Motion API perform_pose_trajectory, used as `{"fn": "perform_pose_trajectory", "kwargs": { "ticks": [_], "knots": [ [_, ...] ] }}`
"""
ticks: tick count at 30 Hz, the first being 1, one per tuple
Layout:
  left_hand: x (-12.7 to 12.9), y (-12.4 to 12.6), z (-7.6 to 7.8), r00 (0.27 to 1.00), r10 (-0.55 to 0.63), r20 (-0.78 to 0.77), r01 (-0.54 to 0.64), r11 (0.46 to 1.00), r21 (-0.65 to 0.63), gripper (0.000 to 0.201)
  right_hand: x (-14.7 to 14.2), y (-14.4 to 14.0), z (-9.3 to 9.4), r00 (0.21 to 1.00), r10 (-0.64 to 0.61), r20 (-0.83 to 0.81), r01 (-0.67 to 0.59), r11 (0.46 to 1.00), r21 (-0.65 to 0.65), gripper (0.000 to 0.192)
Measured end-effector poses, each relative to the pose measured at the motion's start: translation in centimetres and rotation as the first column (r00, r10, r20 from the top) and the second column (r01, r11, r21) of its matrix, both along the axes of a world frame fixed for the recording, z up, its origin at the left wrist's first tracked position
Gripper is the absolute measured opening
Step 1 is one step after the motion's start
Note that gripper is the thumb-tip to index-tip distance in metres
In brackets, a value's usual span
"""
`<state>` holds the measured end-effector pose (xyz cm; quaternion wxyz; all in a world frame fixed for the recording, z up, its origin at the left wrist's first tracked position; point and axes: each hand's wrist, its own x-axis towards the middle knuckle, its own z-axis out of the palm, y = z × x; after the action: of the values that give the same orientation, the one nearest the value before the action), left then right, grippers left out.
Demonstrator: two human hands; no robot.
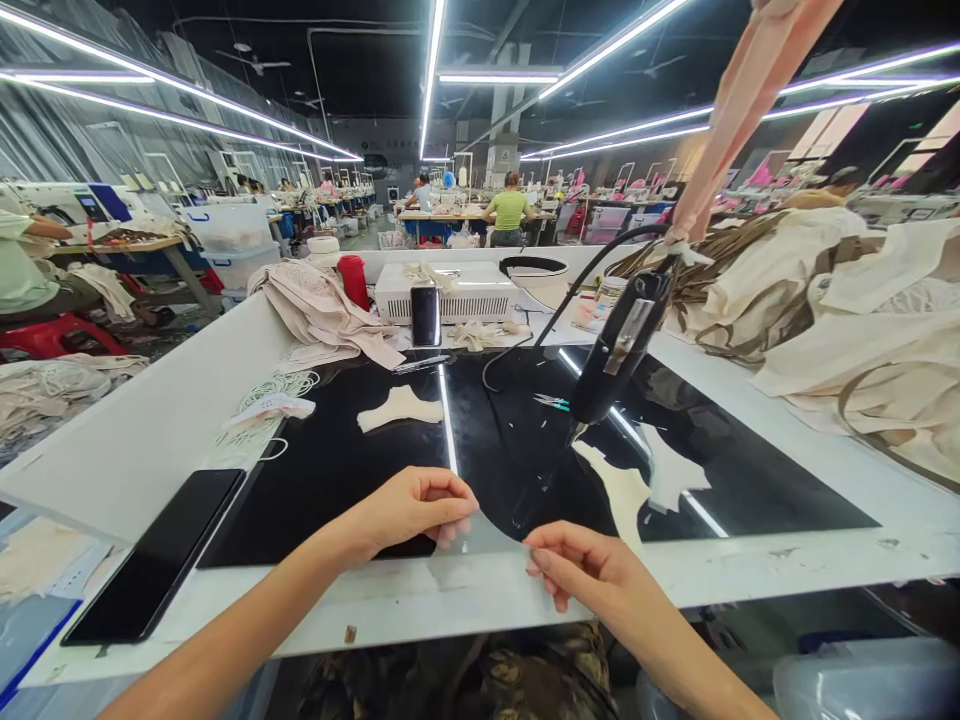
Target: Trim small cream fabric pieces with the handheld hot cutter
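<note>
In the head view, the left hand [431,508] and right hand [581,565] each pinch, thumb against fingers, a thin translucent sheet piece [487,540] held over the near edge of the glossy black rectangular panel [322,490]. A black pointed handheld tool [616,345] hangs above the panel's right half; a cream curved fabric piece [401,407] lies on its left half.
</note>
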<state>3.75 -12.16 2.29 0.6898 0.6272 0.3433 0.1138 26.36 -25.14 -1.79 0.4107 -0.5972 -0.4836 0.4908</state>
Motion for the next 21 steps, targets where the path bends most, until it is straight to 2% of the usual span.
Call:
{"fn": "perform_pose_trajectory", "kwargs": {
  "ticks": [4,9,12,17,19,21],
  "knots": [
    [-0.6,0.1,-0.1,0.999,0.052,-0.015,-0.052,0.999,-0.003,0.036,-0.6,0.5,-0.3,1.0,0.01,-0.005,-0.009,0.999,0.04,0.031],
    [-0.9,0.5,-0.1,0.995,0.086,-0.043,-0.083,0.995,0.058,0.035,-1.8,1.1,0.7,0.999,0.017,0.04,-0.019,0.998,0.068,0.027],
    [-1.0,0.9,-0.2,0.991,0.097,-0.097,-0.081,0.985,0.153,0.03,-2.2,1.4,1.1,0.992,0.014,0.129,-0.028,0.994,0.104,0.025],
    [-1.0,1.7,-0.8,0.984,0.104,-0.147,-0.058,0.955,0.292,0.024,-2.6,1.8,1.0,0.943,-0.017,0.333,-0.067,0.969,0.237,0.021],
    [-0.9,2.1,-1.1,0.981,0.113,-0.16,-0.047,0.929,0.366,0.022,-2.5,2.0,0.8,0.915,-0.026,0.402,-0.087,0.962,0.26,0.019],
    [-0.7,2.5,-1.4,0.975,0.141,-0.17,-0.045,0.881,0.47,0.02,-2.4,2.4,0.5,0.873,-0.052,0.486,-0.097,0.956,0.277,0.019]
  ]
}}
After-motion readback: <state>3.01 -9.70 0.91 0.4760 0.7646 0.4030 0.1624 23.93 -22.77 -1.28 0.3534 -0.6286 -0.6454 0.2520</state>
